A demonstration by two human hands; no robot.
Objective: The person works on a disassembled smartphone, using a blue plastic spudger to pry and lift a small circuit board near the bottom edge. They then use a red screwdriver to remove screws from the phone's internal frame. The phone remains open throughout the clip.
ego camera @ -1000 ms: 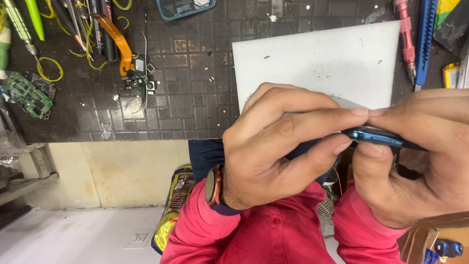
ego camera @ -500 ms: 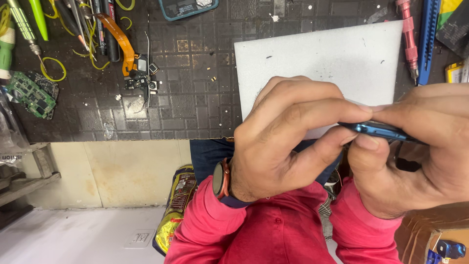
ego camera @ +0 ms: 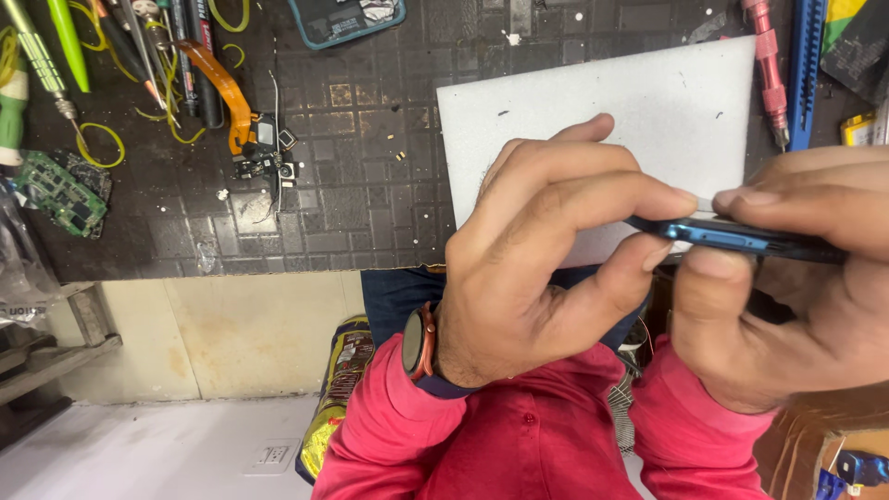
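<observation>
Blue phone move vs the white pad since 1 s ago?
Barely. The blue phone is still pinched edge-on by the left hand and right hand, at the white pad lower right edge as before.

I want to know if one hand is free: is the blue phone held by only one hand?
No, both the left hand and the right hand pinch the blue phone by its thin edge above the white pad.

Dark mat [ego camera: 370, 185] bare mid-bench; tools [ego camera: 139, 46] crowd far-left, red screwdriver [ego camera: 769, 69] flanks white pad [ego camera: 602, 102].
</observation>
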